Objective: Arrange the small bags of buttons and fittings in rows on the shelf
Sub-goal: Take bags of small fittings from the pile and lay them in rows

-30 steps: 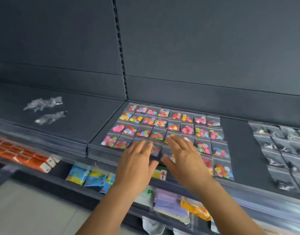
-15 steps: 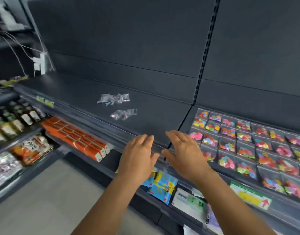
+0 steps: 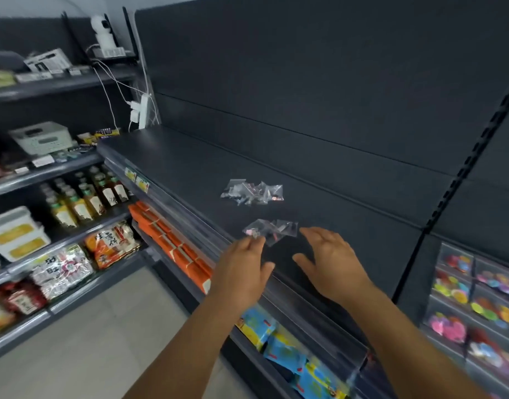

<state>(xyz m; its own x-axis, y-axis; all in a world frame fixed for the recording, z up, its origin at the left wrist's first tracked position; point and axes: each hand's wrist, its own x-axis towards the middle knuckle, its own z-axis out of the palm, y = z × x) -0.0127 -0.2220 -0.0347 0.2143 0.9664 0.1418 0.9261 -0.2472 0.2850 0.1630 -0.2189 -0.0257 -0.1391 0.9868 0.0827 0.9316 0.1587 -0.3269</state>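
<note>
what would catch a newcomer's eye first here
Two open hands, left and right, reach over the dark shelf toward a near pile of clear bags, with a second pile behind it. At far right, bright button bags lie in rows.

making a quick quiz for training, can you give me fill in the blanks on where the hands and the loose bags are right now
1. Both hands, left hand and right hand, hold ____.
2. The number of heaps of clear bags on the dark shelf is ____.
3. The left hand's fingertips are at the ____ heap, not the far heap.
4. The bags of coloured buttons lie in rows to the ____ of the hands.

Missing words: nothing; two; near; right
</note>
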